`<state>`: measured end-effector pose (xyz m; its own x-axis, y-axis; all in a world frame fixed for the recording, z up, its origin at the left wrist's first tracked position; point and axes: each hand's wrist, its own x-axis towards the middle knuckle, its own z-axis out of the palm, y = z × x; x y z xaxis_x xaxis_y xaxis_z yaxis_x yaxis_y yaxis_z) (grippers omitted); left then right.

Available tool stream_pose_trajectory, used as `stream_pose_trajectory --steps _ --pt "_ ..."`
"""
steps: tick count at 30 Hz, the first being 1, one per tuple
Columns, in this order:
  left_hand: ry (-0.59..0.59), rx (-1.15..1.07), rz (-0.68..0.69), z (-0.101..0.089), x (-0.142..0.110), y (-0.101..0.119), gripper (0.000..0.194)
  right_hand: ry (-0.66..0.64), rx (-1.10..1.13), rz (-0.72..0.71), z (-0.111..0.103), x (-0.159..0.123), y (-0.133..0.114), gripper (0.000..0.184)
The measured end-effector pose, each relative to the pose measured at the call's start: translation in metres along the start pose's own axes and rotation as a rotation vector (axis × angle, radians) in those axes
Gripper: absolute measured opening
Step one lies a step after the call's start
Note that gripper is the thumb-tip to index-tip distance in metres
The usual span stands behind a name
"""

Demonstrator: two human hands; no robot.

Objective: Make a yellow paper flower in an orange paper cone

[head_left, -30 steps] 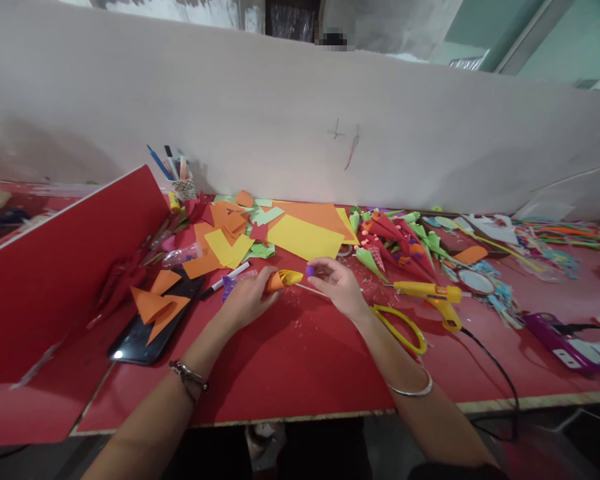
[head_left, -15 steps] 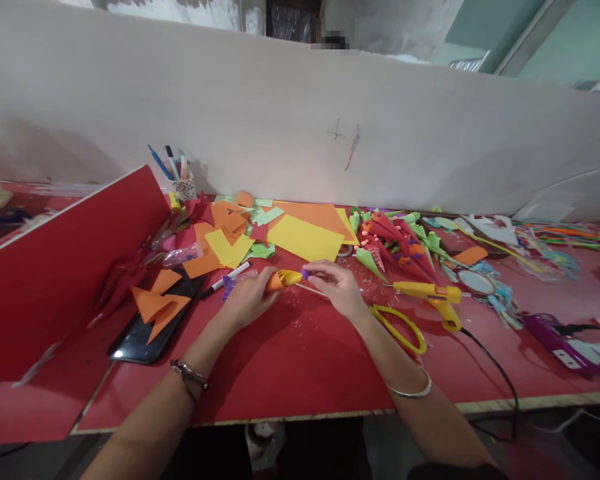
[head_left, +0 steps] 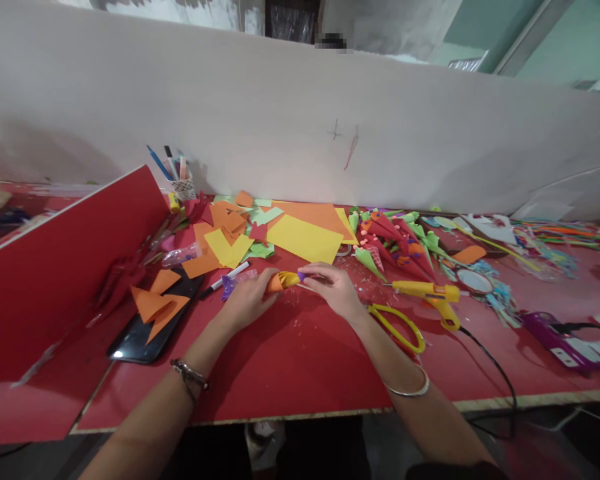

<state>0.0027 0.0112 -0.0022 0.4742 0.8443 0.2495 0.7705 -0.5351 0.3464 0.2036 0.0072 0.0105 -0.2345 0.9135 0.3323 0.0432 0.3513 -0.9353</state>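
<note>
Closed around a rolled orange and yellow paper cone [head_left: 283,281], my left hand [head_left: 247,297] is over the middle of the red table. My right hand [head_left: 334,288] pinches a small purple pom-pom [head_left: 301,275] right at the cone's yellow end; whether the two are stuck together I cannot tell. Beside my left hand lie a purple piece in clear plastic [head_left: 229,285] and a black-and-white marker [head_left: 225,280]. To the right of my right hand are a yellow hot glue gun [head_left: 433,295] and yellow-handled scissors [head_left: 400,330], their blades partly hidden.
Coloured paper sheets [head_left: 303,237] lie at the back, near a heap of red and green paper cones [head_left: 395,243]. A phone [head_left: 147,333] under orange scraps, a standing red board [head_left: 70,273] and a pen cup [head_left: 183,187] are left. A purple power strip [head_left: 555,340] is right.
My right hand has shifted slightly left, bringing the purple pom-pom closer to the cone's yellow end. My left hand keeps its hold on the cone.
</note>
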Motion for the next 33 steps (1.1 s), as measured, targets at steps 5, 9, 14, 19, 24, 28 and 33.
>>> stream_pose_trajectory --steps 5,9,14,19,24,28,33 --pt "0.004 -0.086 -0.021 -0.0007 0.0009 0.0021 0.028 -0.013 0.001 0.034 0.0005 -0.0014 -0.0006 0.041" --pt "0.002 -0.227 -0.041 -0.0008 0.0013 0.0042 0.026 0.006 -0.038 0.031 0.0012 -0.0011 -0.0002 0.040" --pt "-0.040 -0.284 -0.016 -0.0011 0.0003 0.0060 0.025 0.002 -0.080 0.036 0.0018 -0.0008 0.0012 0.023" --pt "-0.079 -0.351 0.009 -0.0036 0.0003 0.0075 0.025 -0.019 -0.107 0.023 0.0007 -0.0019 0.0000 0.026" --pt "-0.077 -0.466 -0.051 -0.0068 0.0015 0.0083 0.033 -0.085 -0.120 -0.068 -0.0015 -0.0014 -0.0031 0.058" --pt "-0.184 -0.576 -0.072 -0.0080 0.0010 0.0092 0.036 -0.118 -0.136 -0.089 -0.0017 0.0002 -0.0016 0.024" --pt "-0.288 -0.735 -0.094 -0.0056 0.0001 0.0090 0.036 -0.123 -0.111 -0.062 -0.0012 0.0007 0.0013 0.042"
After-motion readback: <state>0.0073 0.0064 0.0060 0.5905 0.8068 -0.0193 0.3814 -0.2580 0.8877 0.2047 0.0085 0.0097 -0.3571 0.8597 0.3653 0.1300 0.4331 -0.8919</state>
